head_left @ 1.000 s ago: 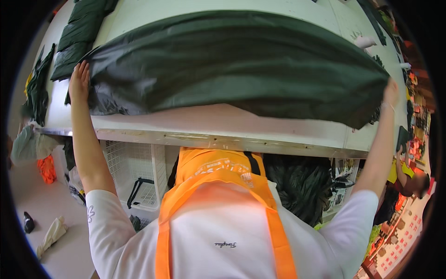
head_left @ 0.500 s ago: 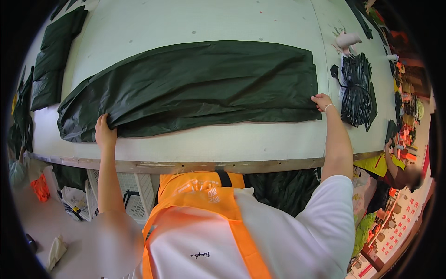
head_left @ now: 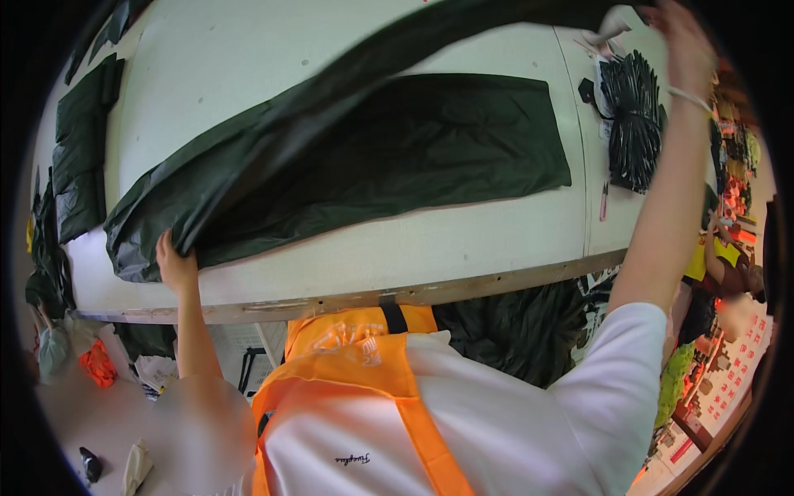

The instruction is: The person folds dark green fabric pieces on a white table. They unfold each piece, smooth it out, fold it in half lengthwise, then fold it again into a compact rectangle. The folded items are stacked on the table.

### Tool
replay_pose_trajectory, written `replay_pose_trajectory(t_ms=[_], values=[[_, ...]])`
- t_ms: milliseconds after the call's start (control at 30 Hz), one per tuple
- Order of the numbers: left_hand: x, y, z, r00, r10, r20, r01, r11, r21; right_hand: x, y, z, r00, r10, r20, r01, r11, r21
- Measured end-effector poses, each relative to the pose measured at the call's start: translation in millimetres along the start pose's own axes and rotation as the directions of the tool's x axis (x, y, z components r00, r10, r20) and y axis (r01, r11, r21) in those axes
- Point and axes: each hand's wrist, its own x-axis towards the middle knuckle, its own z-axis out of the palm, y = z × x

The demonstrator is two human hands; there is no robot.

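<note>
A long, folded dark green sheet (head_left: 463, 140) with a slight sheen lies across the white table. My left hand (head_left: 176, 263) pinches its near edge at the left end, fingers closed over the material. High at the far right, my right hand (head_left: 685, 50) is raised and grips the end of the sheet's upper layer. That layer rises in a long, blurred band from the left end up to the hand, while the lower layer stays flat. The right fingertips are smeared and partly cut off by the picture's rim.
A tied bundle of dark strips (head_left: 633, 124) lies on the table's right, with a thin pinkish tool (head_left: 604, 202) below it. Another folded dark green piece (head_left: 87, 149) is at the left. A metal strip (head_left: 463, 285) runs along the near edge. Another person (head_left: 732, 269) sits far right.
My right hand has swung up and away from the sheet's near right corner, peeling the upper layer off the lower one. My left hand keeps its hold on the left end.
</note>
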Motion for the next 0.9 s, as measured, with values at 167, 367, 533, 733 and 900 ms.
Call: replay_pose_trajectory(t_ms=[167,367,533,733,900], values=[[-19,7,-21,0.928,0.153,-0.341,-0.189,0.979,-0.076,-57,118,-41,0.837,0.49,0.245,-0.548,0.761,0.348],[-50,-1,-13,0.945,0.293,-0.149,-0.277,0.954,0.117,-237,272,-39,0.554,0.8,0.233,-0.833,0.529,0.164],[-68,0,-10,0.945,0.311,0.098,-0.315,0.948,0.037,-312,304,-43,0.762,0.584,0.278,-0.237,0.652,-0.72],[-45,13,-54,0.924,0.357,-0.136,-0.359,0.933,0.006,-336,263,-19,0.476,0.879,-0.026,-0.555,0.277,-0.784],[-60,-11,-18,0.921,0.28,-0.273,-0.344,0.911,-0.228,-376,342,-71,0.537,0.837,-0.104,-0.67,0.348,-0.655]])
